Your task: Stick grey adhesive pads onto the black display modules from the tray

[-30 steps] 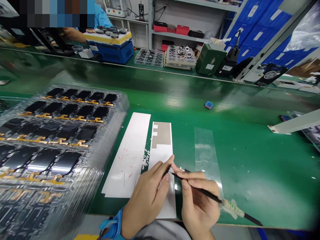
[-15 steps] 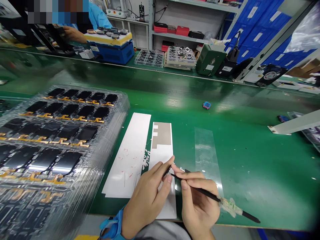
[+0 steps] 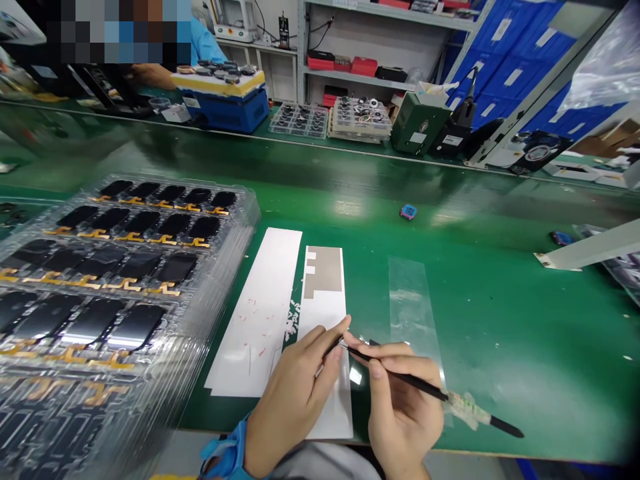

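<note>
**Two hands pinched together over a narrow white backing strip**

Left hand curled in a tight pinch, thumb and forefinger closed on a thin dark sliver, too small to identify. Right hand clenched pen-style around a slim black pick, its tip just beside the sliver and at the left fingertips, with exact contact hidden. Rear of the pick wrapped in pale green-white tape, clear of the fingers.

Both hands above the lower end of the white backing strip, the left hand partly over its edge. A notched grey foil sheet on the strip's far end, well beyond the fingers. Just left of the strip, a wider white sheet flecked with red bits, with white shreds between the two. Right of the hands, a clear plastic film strip. Farther left, stacked clear trays of black display panels with orange flex cables, all on a green bench mat. Blue strap around the left wrist. Across the aisle, a co-worker's hand beside a blue machine.
</note>
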`<state>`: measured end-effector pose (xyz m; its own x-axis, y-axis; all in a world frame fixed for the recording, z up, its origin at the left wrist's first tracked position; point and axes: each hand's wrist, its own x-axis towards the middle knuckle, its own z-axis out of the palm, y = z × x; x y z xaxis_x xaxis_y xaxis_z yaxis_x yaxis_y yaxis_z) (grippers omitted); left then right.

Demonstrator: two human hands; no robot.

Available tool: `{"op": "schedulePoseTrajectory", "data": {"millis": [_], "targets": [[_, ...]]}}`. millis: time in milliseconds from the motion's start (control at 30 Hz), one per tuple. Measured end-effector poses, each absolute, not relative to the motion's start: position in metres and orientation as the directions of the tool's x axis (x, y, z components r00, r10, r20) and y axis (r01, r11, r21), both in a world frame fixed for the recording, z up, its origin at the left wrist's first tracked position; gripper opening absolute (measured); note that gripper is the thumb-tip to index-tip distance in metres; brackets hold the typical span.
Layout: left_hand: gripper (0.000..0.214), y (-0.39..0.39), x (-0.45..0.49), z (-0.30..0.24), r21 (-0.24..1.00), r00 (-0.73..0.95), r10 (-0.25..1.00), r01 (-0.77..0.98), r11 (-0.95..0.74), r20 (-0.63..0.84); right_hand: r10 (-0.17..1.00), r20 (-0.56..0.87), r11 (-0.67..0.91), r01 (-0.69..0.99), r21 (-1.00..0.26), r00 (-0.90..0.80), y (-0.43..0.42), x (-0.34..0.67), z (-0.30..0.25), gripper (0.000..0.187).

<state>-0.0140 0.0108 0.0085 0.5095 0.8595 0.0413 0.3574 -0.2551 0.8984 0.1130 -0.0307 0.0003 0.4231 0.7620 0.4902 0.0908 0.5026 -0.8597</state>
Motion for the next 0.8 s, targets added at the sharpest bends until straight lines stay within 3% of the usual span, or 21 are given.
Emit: {"op": "schedulePoseTrajectory", "data": {"millis": [167, 233, 333, 400, 467, 533, 633, 733, 800], "targets": [[0.046, 0.01, -0.013, 0.008, 0.921, 0.516, 0.853, 0.292, -0.259, 0.076, 0.79, 0.438, 0.443, 0.094, -0.892, 0.429, -0.029, 0.135, 0.009, 0.018], [0.046, 0.009, -0.014, 0.011, 0.943, 0.506, 0.861, 0.256, -0.21, 0.055, 0.861, 0.406, 0.347, 0.228, -0.91, 0.307, -0.027, 0.147, 0.018, 0.023], [0.045, 0.008, -0.014, 0.014, 0.983, 0.499, 0.866, 0.16, -0.091, -0.001, 0.955, 0.296, 0.256, 0.421, -0.87, 0.03, -0.021, 0.153, 0.034, 0.014], [0.047, 0.009, -0.014, 0.014, 0.998, 0.487, 0.872, 0.065, 0.014, -0.044, 0.971, 0.201, 0.236, 0.424, -0.874, -0.127, -0.01, 0.151, 0.045, 0.008], [0.053, 0.009, -0.017, 0.016, 0.996, 0.469, 0.881, -0.023, 0.085, -0.064, 0.972, 0.105, 0.184, 0.399, -0.898, -0.21, 0.012, 0.15, 0.054, 0.017], [0.058, 0.005, -0.023, 0.022, 0.998, 0.444, 0.895, -0.041, 0.057, -0.033, 0.985, 0.012, 0.089, 0.45, -0.888, -0.17, 0.048, 0.154, 0.06, 0.025], [0.062, -0.008, -0.043, 0.044, 0.979, 0.413, 0.902, 0.098, -0.18, 0.124, 0.993, -0.03, -0.093, 0.608, -0.788, 0.113, 0.123, 0.172, 0.061, 0.023], [0.051, -0.02, -0.076, 0.069, 0.817, 0.388, 0.881, 0.391, -0.424, 0.272, 0.963, -0.081, -0.239, 0.68, -0.694, 0.257, 0.192, 0.193, 0.053, 0.022], [0.04, -0.019, -0.105, 0.081, 0.652, 0.322, 0.899, 0.619, -0.437, 0.297, 0.941, -0.119, -0.321, 0.723, -0.612, 0.317, 0.218, 0.204, 0.045, 0.028]]}}
